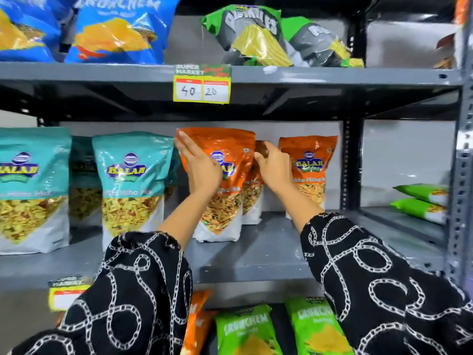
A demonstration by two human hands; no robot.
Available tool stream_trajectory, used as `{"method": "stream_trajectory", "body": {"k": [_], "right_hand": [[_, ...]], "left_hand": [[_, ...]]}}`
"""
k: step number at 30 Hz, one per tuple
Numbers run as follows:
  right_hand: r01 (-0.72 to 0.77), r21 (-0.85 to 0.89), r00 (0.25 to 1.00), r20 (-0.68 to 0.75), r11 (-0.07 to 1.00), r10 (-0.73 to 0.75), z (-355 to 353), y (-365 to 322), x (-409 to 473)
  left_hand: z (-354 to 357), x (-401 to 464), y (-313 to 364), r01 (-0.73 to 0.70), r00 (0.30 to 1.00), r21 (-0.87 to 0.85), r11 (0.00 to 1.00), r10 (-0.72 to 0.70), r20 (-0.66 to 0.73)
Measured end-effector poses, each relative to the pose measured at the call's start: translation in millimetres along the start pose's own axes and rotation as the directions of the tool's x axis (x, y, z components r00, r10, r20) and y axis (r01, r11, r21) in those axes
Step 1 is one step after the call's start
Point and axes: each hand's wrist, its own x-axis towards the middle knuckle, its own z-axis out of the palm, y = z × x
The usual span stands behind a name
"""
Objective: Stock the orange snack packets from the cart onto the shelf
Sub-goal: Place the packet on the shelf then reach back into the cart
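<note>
An orange snack packet (231, 149) stands upright on the grey middle shelf (256, 249). My left hand (199, 165) lies flat against its upper left front, fingers at its top corner. A second orange packet (252, 198) stands right behind it, mostly hidden. My right hand (275, 167) pinches that packet's top edge. A third orange packet (311, 167) stands further right, apart from both hands. The cart is out of view.
Teal snack packets (133, 175) stand left of the orange ones. Blue and green-black bags fill the upper shelf, with a price tag (202, 84) on its edge. Green packets (422, 201) lie in the right bay beyond a steel upright (354, 160). Green bags sit below.
</note>
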Motion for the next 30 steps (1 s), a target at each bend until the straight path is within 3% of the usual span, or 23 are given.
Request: {"method": "stream_trajectory", "body": {"k": [3, 6, 8, 11, 14, 18, 22, 24, 26, 28, 30], "right_hand": [[0.099, -0.050, 0.990, -0.091, 0.994, -0.104, -23.9, 29.1, -32.1], [0.175, -0.115, 0.960, -0.201, 0.978, -0.195, -64.1, 64.9, -74.1], [0.187, -0.216, 0.933, -0.265, 0.958, -0.242, -97.1, 93.4, -106.7], [0.143, -0.299, 0.917, -0.317, 0.943, -0.240, -149.8, 140.5, -160.0], [0.028, -0.364, 0.932, -0.326, 0.931, -0.156, -201.3, 196.2, -222.8], [-0.184, -0.432, 0.955, -0.292, 0.883, 0.057, -259.4, 272.0, -318.6], [-0.434, -0.572, 0.901, -0.261, 0.696, 0.347, -314.1, 344.5, -414.4], [-0.548, -0.609, 0.818, -0.249, 0.573, 0.518, -338.0, 373.7, -454.7], [-0.645, -0.624, 0.680, -0.205, 0.442, 0.704, -357.1, 392.1, -490.3], [-0.702, -0.626, 0.491, -0.081, 0.339, 0.867, -372.9, 402.8, -522.7], [-0.698, -0.671, 0.213, 0.141, 0.252, 0.967, -384.7, 409.4, -556.1]], "left_hand": [[20.6, -48.4, 20.8, -0.202, 0.978, 0.053, 0.978, 0.204, -0.044], [51.9, -108.4, 47.8, -0.440, 0.897, 0.023, 0.898, 0.438, 0.053], [79.3, -152.5, 68.2, -0.545, 0.826, -0.091, 0.834, 0.552, 0.114], [123.1, -225.9, 98.5, -0.592, 0.739, -0.250, 0.766, 0.640, 0.210], [168.6, -308.0, 126.3, -0.623, 0.616, -0.403, 0.670, 0.738, 0.274], [213.7, -403.0, 150.7, -0.626, 0.396, -0.524, 0.577, 0.814, 0.425], [247.6, -492.6, 168.5, -0.582, 0.217, -0.625, 0.521, 0.840, 0.497], [265.3, -537.7, 172.0, -0.567, 0.107, -0.626, 0.536, 0.801, 0.589], [281.4, -579.8, 169.3, -0.495, -0.055, -0.630, 0.598, 0.702, 0.710], [294.1, -625.2, 165.2, -0.396, -0.290, -0.611, 0.686, 0.538, 0.792], [297.5, -665.8, 160.5, -0.285, -0.530, -0.571, 0.770, 0.370, 0.763]]}}
